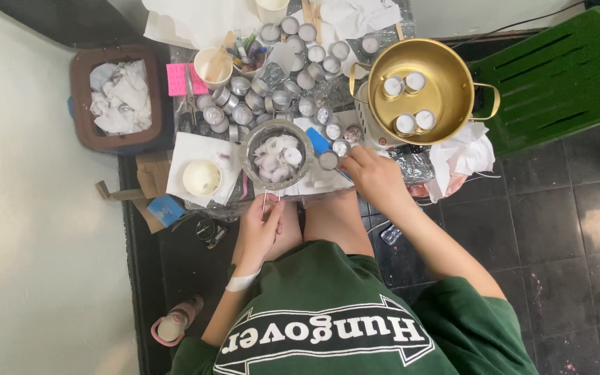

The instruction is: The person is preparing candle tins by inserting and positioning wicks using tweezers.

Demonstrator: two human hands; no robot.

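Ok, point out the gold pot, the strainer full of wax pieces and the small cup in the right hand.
gold pot (453, 69), head view, bare inner wall at right.
strainer (250, 142), head view, left metal rim.
small cup (328, 160), head view, its open top, at the right hand (376, 177) fingertips.

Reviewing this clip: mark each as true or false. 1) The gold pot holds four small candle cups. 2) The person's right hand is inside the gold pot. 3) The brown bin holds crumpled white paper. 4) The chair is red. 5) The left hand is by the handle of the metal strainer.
1) True: the gold pot holds four small candle cups.
2) False: the right hand is below the pot, at a small cup on the table.
3) True: the brown bin holds crumpled white paper.
4) False: the chair is green.
5) True: the left hand is at the thin handle of the metal strainer.
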